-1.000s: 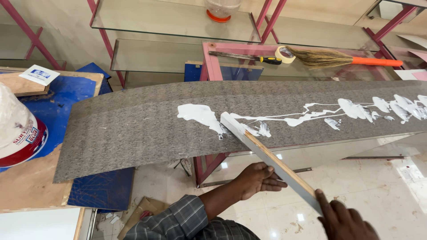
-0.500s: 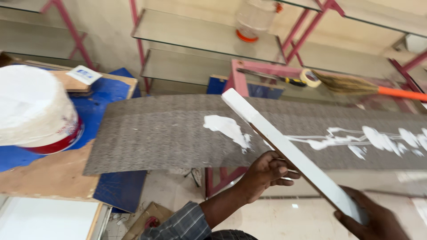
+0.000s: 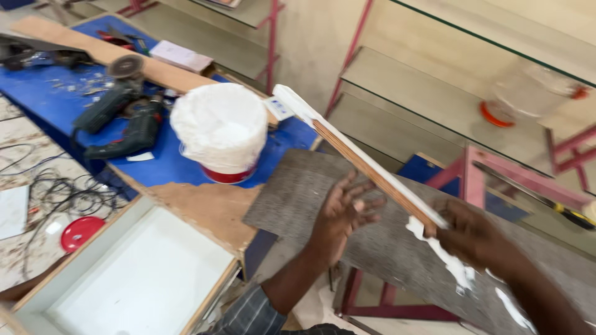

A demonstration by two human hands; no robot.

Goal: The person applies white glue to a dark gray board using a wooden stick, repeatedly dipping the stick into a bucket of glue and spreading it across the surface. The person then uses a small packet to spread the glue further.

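Note:
My right hand (image 3: 473, 236) grips the near end of a long wooden strip (image 3: 360, 158) with a white face; its far tip is coated in white glue and points toward a white glue tub (image 3: 220, 129) with a red base. My left hand (image 3: 341, 211) is open with fingers spread, just under the strip's middle; whether it touches the strip is unclear. Below both hands lies a grey textured laminate sheet (image 3: 292, 198) smeared with white glue (image 3: 450, 263) near my right hand.
A blue-topped workbench (image 3: 56, 99) carries two power tools (image 3: 124, 121), a wooden plank (image 3: 93, 53) and scraps. A white open box panel (image 3: 136, 282) sits at front left. Cables and a red lid (image 3: 77, 231) lie on the floor. Glass shelves on pink frames (image 3: 472, 180) stand behind.
My view has swung left toward the workbench. The strip has lifted off the laminate and its glue-coated tip now points at the tub. My left hand has let go of it and opened.

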